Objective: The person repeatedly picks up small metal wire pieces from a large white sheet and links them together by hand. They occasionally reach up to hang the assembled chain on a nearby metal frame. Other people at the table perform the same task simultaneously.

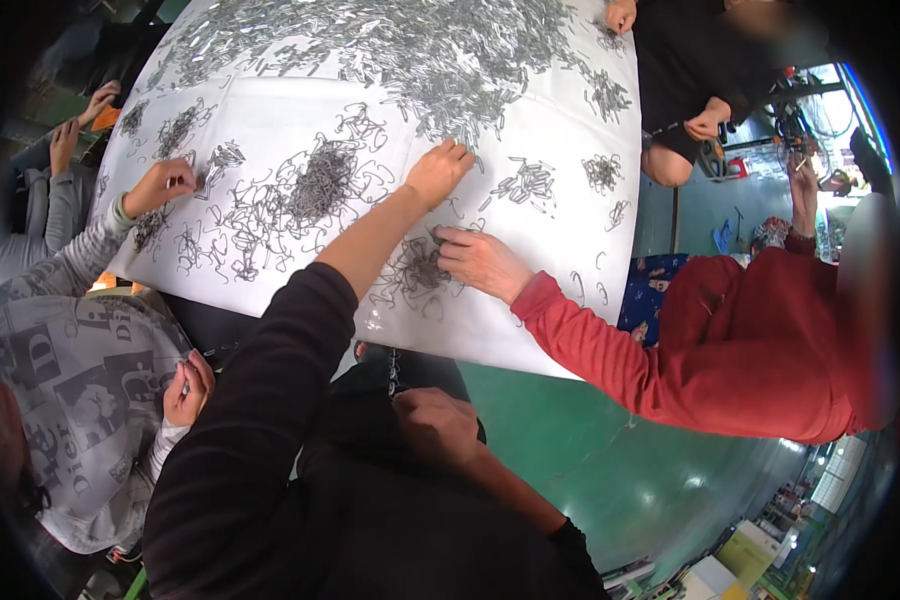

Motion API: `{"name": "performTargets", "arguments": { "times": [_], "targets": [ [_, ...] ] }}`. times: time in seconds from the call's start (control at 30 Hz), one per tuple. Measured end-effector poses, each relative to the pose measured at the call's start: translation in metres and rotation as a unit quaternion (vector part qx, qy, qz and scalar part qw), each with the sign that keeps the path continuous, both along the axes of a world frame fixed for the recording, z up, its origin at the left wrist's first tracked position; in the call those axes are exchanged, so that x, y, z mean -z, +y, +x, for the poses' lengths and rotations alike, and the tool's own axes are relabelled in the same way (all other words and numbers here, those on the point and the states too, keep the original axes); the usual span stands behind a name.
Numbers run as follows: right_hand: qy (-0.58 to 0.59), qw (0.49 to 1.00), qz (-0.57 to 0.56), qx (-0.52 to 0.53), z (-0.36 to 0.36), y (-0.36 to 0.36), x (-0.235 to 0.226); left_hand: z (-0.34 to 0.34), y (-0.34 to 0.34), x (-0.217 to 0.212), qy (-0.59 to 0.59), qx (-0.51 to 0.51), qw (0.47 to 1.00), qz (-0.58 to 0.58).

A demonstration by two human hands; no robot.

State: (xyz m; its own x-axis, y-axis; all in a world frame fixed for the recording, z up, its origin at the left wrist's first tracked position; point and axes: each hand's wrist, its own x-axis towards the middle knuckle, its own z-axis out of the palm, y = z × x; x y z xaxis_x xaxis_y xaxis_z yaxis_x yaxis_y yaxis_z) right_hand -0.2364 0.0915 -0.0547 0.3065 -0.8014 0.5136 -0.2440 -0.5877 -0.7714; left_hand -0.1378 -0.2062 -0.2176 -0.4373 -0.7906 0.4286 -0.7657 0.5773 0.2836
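Note:
My left hand (440, 172) reaches out over the table in a black sleeve. Its fingers are curled together beside the near tip of a big heap of small metal links (450, 60); whatever is between the fingertips is hidden. Close to my lap, my right hand (438, 425) is closed on a short metal chain (393, 375) that runs up toward the table edge. Under my left forearm lies a tangle of thin dark wire hooks (322, 185). A smaller pile of flat links (528, 184) sits to the right of my left hand.
A co-worker's hand in a red sleeve (482, 262) touches another hook pile (410, 270) beside my forearm. At left, a person in a grey patterned top (80, 400) reaches over the white table (260, 100). Another person in black (685, 70) is at the far right.

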Motion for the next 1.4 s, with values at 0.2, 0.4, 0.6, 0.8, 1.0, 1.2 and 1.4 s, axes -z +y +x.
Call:
{"name": "performTargets", "arguments": {
  "times": [0.2,0.4,0.6,0.8,1.0,1.2,1.4],
  "targets": [
    [-0.004,1.0,0.02,0.015,0.004,0.005,0.003,0.011,0.038,-0.047,0.16,-0.177,0.957,0.165],
    [-0.024,0.998,0.052,0.038,0.013,0.012,0.006,0.062,0.192,-0.124,0.447,-0.162,0.807,0.351],
    [-0.021,0.997,0.042,0.067,0.023,0.025,0.007,0.079,0.309,-0.168,0.539,-0.142,0.733,0.391],
    [-0.011,0.997,0.03,0.07,0.032,0.034,0.006,0.085,0.342,-0.177,0.569,-0.165,0.709,0.384],
    [0.017,0.998,0.005,0.056,0.038,0.035,0.004,0.088,0.35,-0.183,0.501,-0.175,0.794,0.297],
    [0.07,0.997,-0.021,0.023,0.044,0.028,0.007,0.091,0.348,-0.184,0.444,-0.168,0.863,0.176],
    [0.072,0.995,0.064,0.01,0.034,-0.016,0.015,0.098,0.347,-0.183,0.424,-0.181,0.874,0.151]
  ]
}}
